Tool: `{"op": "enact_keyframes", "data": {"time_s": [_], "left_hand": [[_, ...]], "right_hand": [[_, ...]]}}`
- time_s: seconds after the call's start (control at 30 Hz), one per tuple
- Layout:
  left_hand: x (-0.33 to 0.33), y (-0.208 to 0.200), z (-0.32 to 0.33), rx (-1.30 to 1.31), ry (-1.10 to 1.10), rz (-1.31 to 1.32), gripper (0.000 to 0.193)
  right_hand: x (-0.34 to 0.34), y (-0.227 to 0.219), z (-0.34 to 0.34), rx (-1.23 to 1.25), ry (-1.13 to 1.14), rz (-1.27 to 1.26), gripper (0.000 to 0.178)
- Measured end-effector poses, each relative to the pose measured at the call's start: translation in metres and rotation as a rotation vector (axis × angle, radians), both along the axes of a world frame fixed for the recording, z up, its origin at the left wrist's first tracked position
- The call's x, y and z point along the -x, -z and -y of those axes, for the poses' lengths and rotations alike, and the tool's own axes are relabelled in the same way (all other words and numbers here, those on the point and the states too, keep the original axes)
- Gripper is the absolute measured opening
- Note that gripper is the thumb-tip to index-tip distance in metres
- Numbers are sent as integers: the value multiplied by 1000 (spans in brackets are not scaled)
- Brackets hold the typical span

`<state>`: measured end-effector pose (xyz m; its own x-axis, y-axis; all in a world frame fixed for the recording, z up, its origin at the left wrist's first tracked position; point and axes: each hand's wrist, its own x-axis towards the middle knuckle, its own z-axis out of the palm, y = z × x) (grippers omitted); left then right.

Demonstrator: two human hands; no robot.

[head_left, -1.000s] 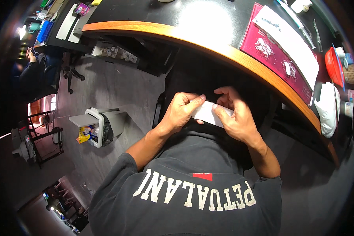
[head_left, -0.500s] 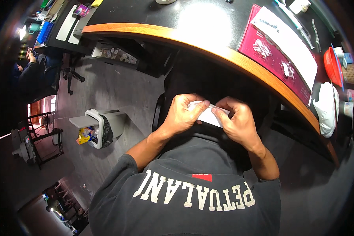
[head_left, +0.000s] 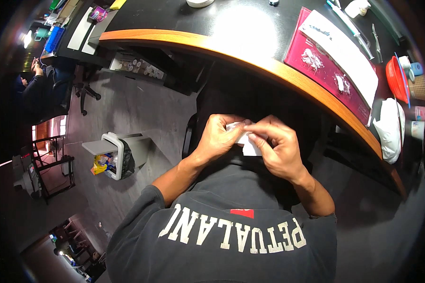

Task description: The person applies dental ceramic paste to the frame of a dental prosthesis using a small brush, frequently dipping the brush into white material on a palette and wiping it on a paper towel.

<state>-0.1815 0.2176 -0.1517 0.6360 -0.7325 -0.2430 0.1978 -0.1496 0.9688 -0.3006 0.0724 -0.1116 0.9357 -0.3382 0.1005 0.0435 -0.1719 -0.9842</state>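
Observation:
A small piece of white paper (head_left: 251,150) is held over my lap, in front of the desk's curved edge. My left hand (head_left: 216,136) grips its left part, with the thumb across the top. From the other side my right hand (head_left: 282,147) is closed on the paper, its thumb against the sheet and its forefinger reaching to the left thumb. One corner of the paper hangs down between the two hands. Anything tucked within the paper is hidden by my fingers.
On the black desk (head_left: 170,16) lies a dark red board (head_left: 295,53) bearing white scraps and a long white sheet (head_left: 349,61). Slim tools, a red bowl (head_left: 395,80) and a white bag (head_left: 389,134) sit further right. A lidded bin (head_left: 127,158) stands left on the floor; another person (head_left: 38,89) sits beyond.
My right hand has shifted its grip: its forefinger now reaches left to my left thumb, and the paper's lower corner shows differently. My left hand has barely moved.

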Motion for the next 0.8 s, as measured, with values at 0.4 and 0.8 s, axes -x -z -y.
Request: {"op": "enact_keyframes", "data": {"time_s": [0.4, 0.8], "left_hand": [[0, -12, 8, -17, 9, 8, 31], [7, -1, 16, -4, -110, -137, 25]], "right_hand": [[-3, 27, -2, -249, 190, -71, 15], [3, 0, 3, 695, -103, 673, 14]]}}
